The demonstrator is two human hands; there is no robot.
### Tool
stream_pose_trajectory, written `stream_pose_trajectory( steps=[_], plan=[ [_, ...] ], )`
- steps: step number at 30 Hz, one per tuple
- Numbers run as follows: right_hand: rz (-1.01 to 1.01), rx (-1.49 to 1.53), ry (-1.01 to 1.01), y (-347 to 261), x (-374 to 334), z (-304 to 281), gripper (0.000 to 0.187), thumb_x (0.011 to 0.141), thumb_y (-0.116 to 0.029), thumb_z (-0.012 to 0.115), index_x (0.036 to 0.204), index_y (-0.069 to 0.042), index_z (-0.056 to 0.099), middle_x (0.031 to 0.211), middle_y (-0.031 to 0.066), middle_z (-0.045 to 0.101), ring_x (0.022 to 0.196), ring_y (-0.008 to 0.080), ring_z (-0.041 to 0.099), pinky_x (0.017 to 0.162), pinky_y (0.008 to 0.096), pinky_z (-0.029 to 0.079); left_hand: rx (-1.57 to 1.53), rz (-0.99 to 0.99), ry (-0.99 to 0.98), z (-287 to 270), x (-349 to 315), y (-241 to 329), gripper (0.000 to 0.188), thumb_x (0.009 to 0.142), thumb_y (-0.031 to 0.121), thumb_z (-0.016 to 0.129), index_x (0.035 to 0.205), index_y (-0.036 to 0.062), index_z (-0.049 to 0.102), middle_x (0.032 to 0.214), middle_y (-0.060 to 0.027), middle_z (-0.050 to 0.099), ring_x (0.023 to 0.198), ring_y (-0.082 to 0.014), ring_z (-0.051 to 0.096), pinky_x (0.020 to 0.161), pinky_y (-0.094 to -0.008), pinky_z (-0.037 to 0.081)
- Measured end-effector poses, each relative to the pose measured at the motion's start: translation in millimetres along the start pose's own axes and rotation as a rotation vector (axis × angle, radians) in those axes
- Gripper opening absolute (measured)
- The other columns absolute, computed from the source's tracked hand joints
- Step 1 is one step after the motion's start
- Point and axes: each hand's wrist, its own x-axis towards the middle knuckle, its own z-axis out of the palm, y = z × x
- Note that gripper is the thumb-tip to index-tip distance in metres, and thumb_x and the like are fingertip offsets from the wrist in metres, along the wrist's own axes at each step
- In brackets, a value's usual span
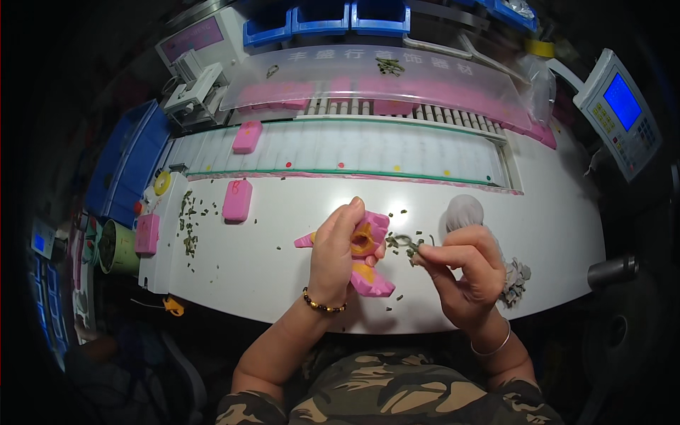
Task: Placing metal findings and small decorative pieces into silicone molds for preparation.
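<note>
My left hand [334,244], with a beaded bracelet at its wrist, is closed around a pink rubber mold [378,223]. The mold is spread apart, showing orange-yellow inner faces and a round hollow, and one pink flap [371,280] hangs below the fingers. To its right, my right hand [467,273] pinches a small dark green ring-shaped piece [405,241] between thumb and forefinger. That piece is apart from the mold. Dark green bits [399,297] lie scattered on the white table under and between both hands; the pinched end is hidden by the fingertips.
Closed pink blocks [237,200] stand at left, another [247,137] on the white strip. More green scraps [190,241] lie leftward, near a green cup [118,246]. A grey-white round pouch [465,212] and grey flakes [518,280] are beside my right hand. A control panel [622,113] overhangs the right.
</note>
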Motion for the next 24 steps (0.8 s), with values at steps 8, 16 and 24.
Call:
stream_pose_trajectory(
  steps=[8,16,24],
  plan=[
    [-0.388,-0.307,-0.024,16,-7,1,0.030,0.061,0.001,0.076,0.091,0.000,0.071,0.078,0.0036,0.059,0.060,0.0170,0.054,0.048,0.0272,0.044,0.024,-0.133,-0.359,2,-22,-1,0.015,0.099,0.013,0.054,0.106,0.0001,0.055,0.093,-0.0077,0.064,0.080,-0.0109,0.063,0.072,-0.0240,0.052],
    [0.142,0.105,-0.109,14,-17,6,0.011,0.074,0.003,0.073,0.081,0.000,0.065,0.077,0.0089,0.057,0.062,0.0170,0.055,0.053,0.0275,0.044,0.333,0.140,-0.256,4,-28,-5,0.009,0.093,0.006,0.060,0.098,-0.0014,0.061,0.085,-0.0023,0.065,0.076,-0.0064,0.061,0.071,-0.0213,0.050],
    [1.233,1.253,-0.239,32,-24,0,0.009,0.091,-0.012,0.066,0.090,-0.004,0.063,0.078,-0.0015,0.056,0.059,0.0049,0.043,0.053,0.0184,0.035,0.815,0.763,-0.369,-2,-20,0,0.011,0.086,0.001,0.067,0.096,-0.0003,0.065,0.082,-0.0065,0.066,0.069,-0.0090,0.063,0.062,-0.0230,0.050]
  ],
)
